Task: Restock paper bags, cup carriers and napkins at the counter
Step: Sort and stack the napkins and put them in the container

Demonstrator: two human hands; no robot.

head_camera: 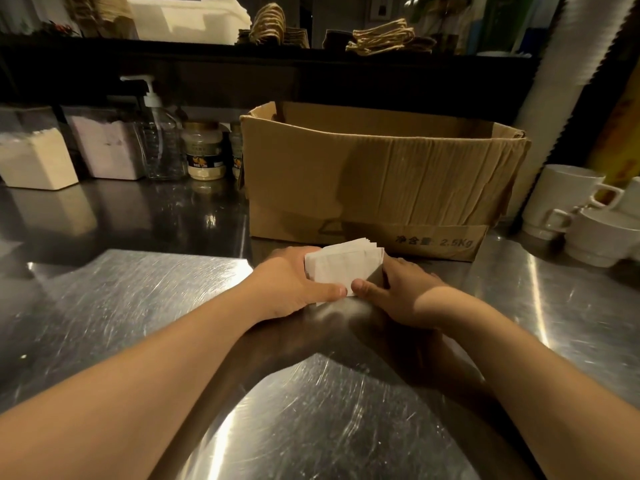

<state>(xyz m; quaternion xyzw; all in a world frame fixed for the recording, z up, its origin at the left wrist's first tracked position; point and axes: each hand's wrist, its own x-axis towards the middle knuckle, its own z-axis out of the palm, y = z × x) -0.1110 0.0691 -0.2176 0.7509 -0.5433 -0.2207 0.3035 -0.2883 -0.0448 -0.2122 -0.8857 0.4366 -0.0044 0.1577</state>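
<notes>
A small stack of white napkins (341, 265) stands on the steel counter (121, 306) just in front of an open cardboard box (363, 174). My left hand (291, 289) grips the stack's left side, thumb along its near edge. My right hand (398, 296) grips the right side, thumb tip almost meeting the left thumb. On the dark upper shelf lie paper bags with twine handles (384, 38) and a pile of white paper (194, 15). The inside of the box is hidden.
Left of the box stand a jar (204, 150), a pump bottle (161, 140) and two clear tubs of powder (34, 157). White mugs (568, 202) are stacked at the right, beside a tall sleeve of cups (568, 81).
</notes>
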